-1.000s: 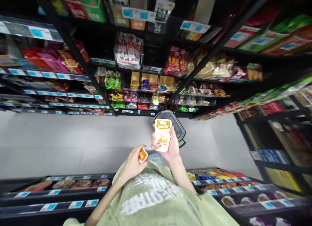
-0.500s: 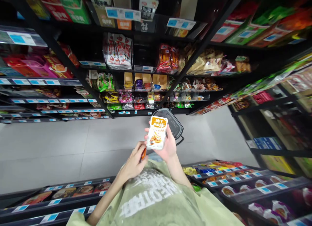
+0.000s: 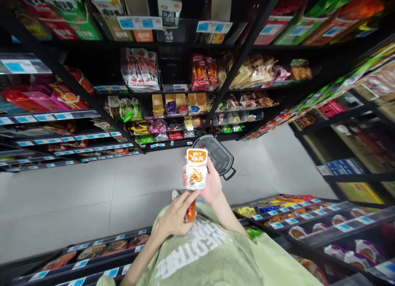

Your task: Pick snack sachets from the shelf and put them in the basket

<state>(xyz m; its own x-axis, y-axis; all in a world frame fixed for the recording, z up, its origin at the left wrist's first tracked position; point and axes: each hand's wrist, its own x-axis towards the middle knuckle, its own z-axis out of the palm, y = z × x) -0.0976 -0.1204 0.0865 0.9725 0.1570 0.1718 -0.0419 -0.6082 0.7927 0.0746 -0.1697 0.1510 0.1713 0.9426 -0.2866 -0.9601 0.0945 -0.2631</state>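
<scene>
My right hand (image 3: 210,184) is closed around a white and orange snack packet (image 3: 196,169), held upright in front of my chest with its printed face toward me. My left hand (image 3: 176,215) sits just below it, fingers closed on a small orange packet (image 3: 191,210), whose lower end shows under my fingers. The two packets almost touch. A dark grey shopping basket (image 3: 217,154) stands on the floor right behind the white packet. My green printed T-shirt (image 3: 203,253) fills the bottom of the view.
Black store shelves (image 3: 173,88) packed with snack bags and blue price labels line the far side of a grey tiled aisle (image 3: 77,195). More shelves run along the right (image 3: 345,113) and close beneath me (image 3: 296,224).
The left hand has turned the small orange packet downward and brought it up under the white packet. The view has tilted, so shelves and basket sit slightly lower and further left.
</scene>
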